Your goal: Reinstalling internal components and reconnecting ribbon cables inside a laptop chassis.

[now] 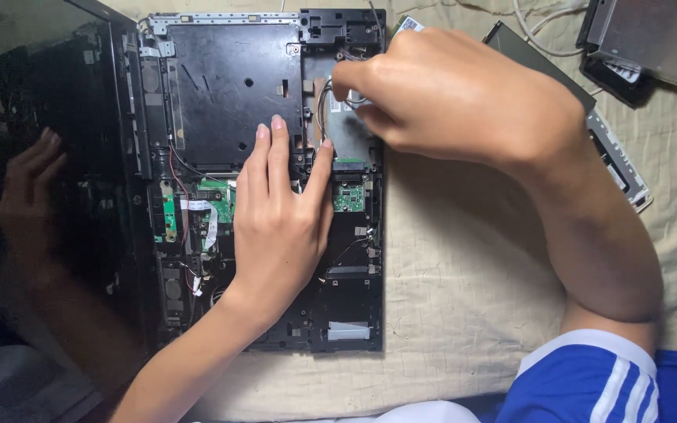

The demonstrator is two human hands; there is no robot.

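Two bare hands work over an opened laptop base (229,86), its black inner frame and circuitry exposed, lying on a cream quilted cloth (464,298). The left hand (280,223) lies flat, palm down, on the middle of the chassis, fingers held close together and pointing away from the person, the thumb spread out to the right so that its tip rests beside a silver metal plate (350,137) near the frame's right edge. The right hand (448,94), reaching in from the right, has its thumb and forefinger pressed together in a pinch over thin wires (324,98) at the upper edge of that plate; whether the fingertips actually grip a wire cannot be told. Just below the plate sits a small green circuit card (348,197), and a larger green board (217,196) with a white ribbon cable (204,213) shows to the left of the left hand. The dark glossy screen (48,157) lies folded open at far left, mirroring a hand. A removed dark cover panel (542,59) and a grey metal drive (652,39) lie on the cloth at upper right.
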